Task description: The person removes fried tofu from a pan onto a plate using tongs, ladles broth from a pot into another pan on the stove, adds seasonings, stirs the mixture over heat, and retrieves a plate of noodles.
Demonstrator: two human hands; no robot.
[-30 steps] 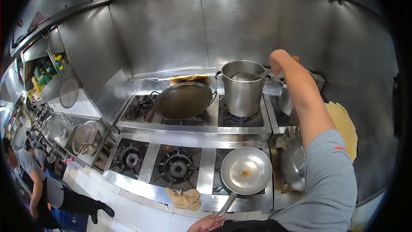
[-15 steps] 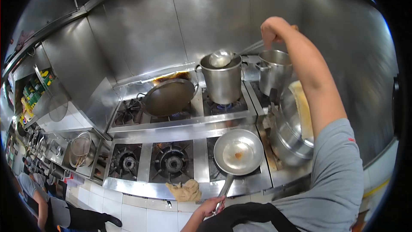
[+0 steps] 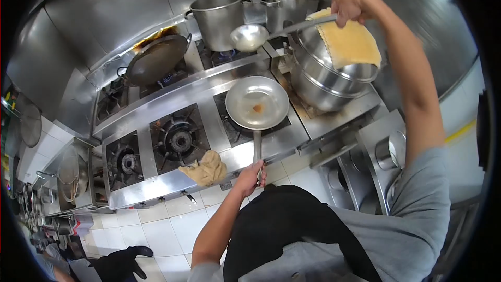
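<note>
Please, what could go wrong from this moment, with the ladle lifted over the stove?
The ladle appears to hold liquid and hangs between the tall pot and the frying pan, so a tilt of the right hand might spill some onto the stove. The crumpled cloth lies near a burner; it could scorch if that burner were lit.

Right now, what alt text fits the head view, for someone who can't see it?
Left hand grips a frying pan on the front stove; right hand holds a full-looking ladle beside a tall pot. A cloth lies on the stove's front edge.
</note>
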